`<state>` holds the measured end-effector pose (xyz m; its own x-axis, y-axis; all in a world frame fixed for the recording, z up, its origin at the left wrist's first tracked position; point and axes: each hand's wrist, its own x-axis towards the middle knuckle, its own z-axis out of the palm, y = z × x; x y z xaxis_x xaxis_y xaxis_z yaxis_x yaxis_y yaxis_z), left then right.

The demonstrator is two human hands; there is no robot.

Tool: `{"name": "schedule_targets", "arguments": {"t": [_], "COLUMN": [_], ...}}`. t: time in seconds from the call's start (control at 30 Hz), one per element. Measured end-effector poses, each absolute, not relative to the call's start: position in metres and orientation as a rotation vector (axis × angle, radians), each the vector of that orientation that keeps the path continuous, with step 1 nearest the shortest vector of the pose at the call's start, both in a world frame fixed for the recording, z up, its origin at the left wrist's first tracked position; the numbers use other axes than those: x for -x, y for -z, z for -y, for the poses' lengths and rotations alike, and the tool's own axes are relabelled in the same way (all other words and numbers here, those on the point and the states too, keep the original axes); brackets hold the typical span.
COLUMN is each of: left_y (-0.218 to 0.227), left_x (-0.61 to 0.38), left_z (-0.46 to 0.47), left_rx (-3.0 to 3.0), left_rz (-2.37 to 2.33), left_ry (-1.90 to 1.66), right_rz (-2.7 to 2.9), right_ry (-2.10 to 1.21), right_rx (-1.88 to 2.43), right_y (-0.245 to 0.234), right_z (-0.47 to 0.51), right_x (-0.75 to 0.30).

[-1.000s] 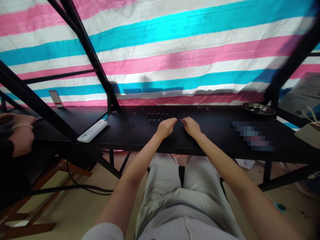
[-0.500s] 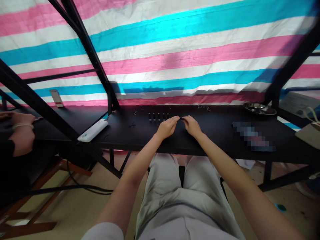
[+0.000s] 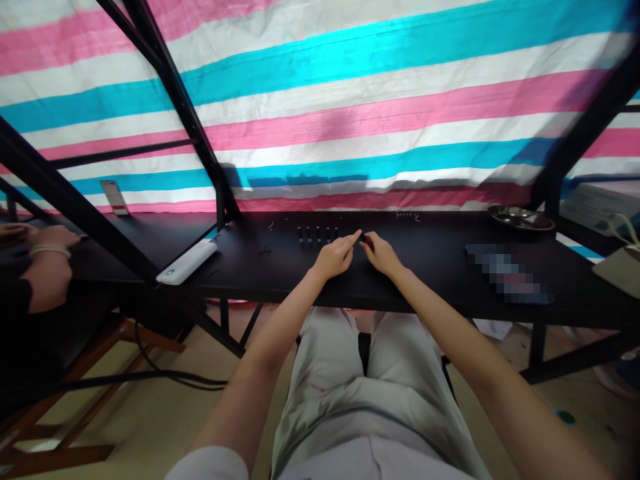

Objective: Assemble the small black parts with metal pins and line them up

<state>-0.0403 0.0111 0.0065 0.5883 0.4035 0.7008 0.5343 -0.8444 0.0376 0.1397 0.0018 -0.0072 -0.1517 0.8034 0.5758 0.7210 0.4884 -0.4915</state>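
My right hand (image 3: 381,252) is closed in a pinch on a small black cylindrical piece (image 3: 363,237) just above the black table. Close beside it, my left hand (image 3: 337,257) has its fingers pressed together, the index finger stretched toward the piece's end. Whether anything lies between the left fingers is hidden. Just beyond the left hand, several small dark cylinders (image 3: 318,234) with lighter lower parts stand in a row. Their exact kind is too small to tell.
Small white curled bits (image 3: 408,216) lie at the back of the table (image 3: 425,267), thin black scraps (image 3: 265,251) toward the left. A white oblong device (image 3: 187,262) rests near the frame post, a metal dish (image 3: 521,217) at right. Another person's hand (image 3: 54,239) works at far left.
The black piece has tilted from nearly level to slanting in the right fingers. My left index finger has straightened and lifted slightly at its end.
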Motion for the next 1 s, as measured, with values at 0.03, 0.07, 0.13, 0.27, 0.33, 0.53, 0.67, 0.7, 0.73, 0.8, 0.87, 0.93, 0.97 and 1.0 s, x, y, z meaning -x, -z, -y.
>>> {"name": "schedule_targets", "arguments": {"t": [0.03, 0.07, 0.13, 0.27, 0.33, 0.53, 0.67, 0.7, 0.73, 0.8, 0.87, 0.93, 0.97, 1.0], "left_y": [-0.007, -0.007, -0.008, -0.007, -0.005, -0.001, 0.000, 0.001, 0.001, 0.001, 0.001, 0.001, 0.001, 0.001], "left_x": [0.040, 0.040, 0.041, 0.047, 0.051, 0.060, 0.059, 0.059, 0.059, 0.058, 0.058, 0.059, 0.059, 0.059], "left_z": [-0.011, -0.011, -0.011, -0.017, -0.023, -0.034, -0.034, -0.034, -0.034, -0.034, -0.035, -0.035, -0.034, -0.034], "left_rx": [2.642, 2.642, 2.621, 2.445, 2.332, 2.217, 2.236, 2.236, 2.235, 2.238, 2.242, 2.247, 2.248, 2.248], "left_rz": [0.793, 0.806, 0.859, 1.071, 1.168, 1.263, 1.259, 1.257, 1.257, 1.258, 1.261, 1.268, 1.270, 1.272], "left_ry": [1.102, 1.117, 1.201, 1.535, 1.704, 2.021, 2.018, 2.013, 2.006, 1.984, 1.967, 1.955, 1.947, 1.937], "right_rz": [1.899, 1.894, 1.867, 1.777, 1.754, 1.821, 1.912, 1.915, 1.911, 1.892, 1.879, 1.888, 1.899, 1.911], "right_ry": [-0.149, -0.180, -0.247, -0.317, -0.351, -0.473, -0.419, -0.411, -0.407, -0.403, -0.397, -0.384, -0.371, -0.349], "right_rx": [1.253, 1.241, 1.227, 1.217, 1.250, 1.409, 1.515, 1.538, 1.555, 1.579, 1.599, 1.609, 1.611, 1.615], "right_y": [0.007, 0.007, 0.007, 0.009, 0.011, 0.012, 0.007, 0.007, 0.006, 0.006, 0.006, 0.007, 0.007, 0.007], "right_z": [-0.002, -0.002, -0.005, -0.021, -0.033, -0.061, -0.067, -0.068, -0.069, -0.070, -0.070, -0.069, -0.069, -0.068], "right_x": [-0.139, -0.138, -0.137, -0.137, -0.136, -0.116, -0.102, -0.100, -0.099, -0.097, -0.097, -0.096, -0.096, -0.096]}}
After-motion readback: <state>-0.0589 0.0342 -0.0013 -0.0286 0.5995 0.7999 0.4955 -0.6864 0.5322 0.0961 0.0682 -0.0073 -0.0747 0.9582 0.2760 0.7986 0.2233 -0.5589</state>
